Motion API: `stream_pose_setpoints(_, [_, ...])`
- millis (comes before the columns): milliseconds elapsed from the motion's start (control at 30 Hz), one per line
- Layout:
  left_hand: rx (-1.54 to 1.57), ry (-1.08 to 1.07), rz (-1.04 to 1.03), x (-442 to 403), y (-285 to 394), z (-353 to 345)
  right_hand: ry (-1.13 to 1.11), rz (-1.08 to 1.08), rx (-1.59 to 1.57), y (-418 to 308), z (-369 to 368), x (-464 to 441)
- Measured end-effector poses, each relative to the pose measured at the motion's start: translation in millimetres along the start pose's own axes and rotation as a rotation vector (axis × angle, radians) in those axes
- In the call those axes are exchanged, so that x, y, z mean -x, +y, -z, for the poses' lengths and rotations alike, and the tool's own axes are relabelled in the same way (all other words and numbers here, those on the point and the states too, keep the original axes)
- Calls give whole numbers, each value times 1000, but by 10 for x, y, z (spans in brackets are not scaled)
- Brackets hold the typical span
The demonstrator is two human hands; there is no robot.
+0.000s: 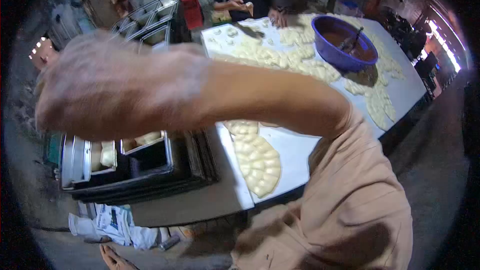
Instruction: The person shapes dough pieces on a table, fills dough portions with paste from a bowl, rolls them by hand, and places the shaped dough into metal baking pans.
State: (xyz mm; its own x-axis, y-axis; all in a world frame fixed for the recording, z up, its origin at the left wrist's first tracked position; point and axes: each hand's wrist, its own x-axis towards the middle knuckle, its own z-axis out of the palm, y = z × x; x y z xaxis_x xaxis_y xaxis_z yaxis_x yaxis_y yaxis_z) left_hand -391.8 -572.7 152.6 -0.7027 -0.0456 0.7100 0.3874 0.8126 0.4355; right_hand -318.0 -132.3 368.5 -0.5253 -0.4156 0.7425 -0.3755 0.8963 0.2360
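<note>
My right hand (115, 90), dusted with what looks like flour and smeared by motion, reaches across the left of the view above metal loaf tins (146, 142). Its fingers cannot be made out, nor anything they may hold. Some tins hold pale dough pieces (108, 154). At the bottom left edge, my left hand (116, 259) shows only in part, fingers stretched out and holding nothing visible. Beneath my right forearm, a rounded slab of scored dough (257, 162) lies on the white tabletop (295, 157).
A purple bowl (345, 60) with brown contents and a dark-handled tool stands among many dough pieces (285, 55). A co-worker's hands (240, 5) are at the table's far side. More tins (145, 17) and a red crate (191, 12) stand behind; white sacks (112, 225) lie below.
</note>
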Motion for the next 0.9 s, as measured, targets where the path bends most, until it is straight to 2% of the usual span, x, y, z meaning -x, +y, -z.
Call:
stream_pose_setpoints(33, [0, -22, 12, 63, -38, -11, 136, -3, -26, 276, 31, 264])
stream_pose_setpoints(100, [14, -37, 46, 243, 297, 55, 179, 4, -97, 775, 400, 933])
stream_pose_setpoints(133, [21, -38, 65, 339, 452, 85, 92, -62, -61, 802, 710, 1301])
stream_pose_setpoints(167, [213, -141, 92, 435, 176, -7, 4, -123, -28, 825, 1022, 1682])
stream_pose_setpoints(200, [406, -233, 123, 586, -407, -164, 24, -425, -140, 809, 1193, 2109])
stream_pose_setpoints(233, [593, -324, 156, 743, -677, -196, 37, -729, -259, 815, 1306, 2533])
stream_pose_setpoints(267, [273, -226, 162, 978, 502, -70, -86, -791, -154, 826, 1501, 2891])
stream_pose_setpoints(300, [243, -241, 217, 1129, 985, -88, -206, -931, -52, 807, 1614, 3295])
stream_pose_setpoints(333, [218, -252, 274, 1281, 1339, -123, -175, -1082, -172, 732, 1619, 3714])
stream_pose_setpoints(367, [197, -258, 330, 1439, 1636, -170, -347, -1126, -100, 704, 1671, 4087])
stream_pose_setpoints(433, [335, -323, 350, 1755, 2114, -326, -424, -1314, -160, 532, 1572, 4874])
stream_pose_setpoints(467, [407, -372, 357, 1889, 2334, -400, -405, -1346, -195, 441, 1482, 5273])
stream_pose_setpoints(533, [422, -523, 256, 2097, 2816, -516, -426, -1555, -236, 165, 1447, 5523])
stream_pose_setpoints(567, [435, -588, 204, 2191, 3035, -580, -281, -1703, -471, 57, 1244, 5937])
stream_pose_setpoints(600, [477, -637, 190, 2293, 3219, -645, -317, -1783, -468, -1, 1414, 5659])
stream_pose_setpoints(633, [513, -684, 174, 2369, 3346, -731, -229, -1802, -462, -59, 1327, 5760])
stream_pose_setpoints(667, [424, -711, -194, 2405, 3368, -882, -229, -1731, -414, -35, 1309, 5857])
stream_pose_setpoints(700, [504, -760, -127, 2508, 3508, -1030, -229, -1662, -369, -18, 1299, 5862])
stream_pose_setpoints(767, [464, -922, -91, 2549, 4069, -1132, -96, -1696, -308, 49, 1163, 5900])
stream_pose_setpoints(833, [580, -1031, -118, 2663, 4346, -1360, -197, -1715, -301, 174, 1142, 5912])
stream_pose_setpoints(867, [618, -1085, -157, 2725, 4400, -1492, -246, -1742, -295, 229, 1154, 5872])
stream_pose_setpoints(900, [589, -1074, -359, 2725, 4490, -1600, -296, -1770, -288, 264, 1146, 5850])
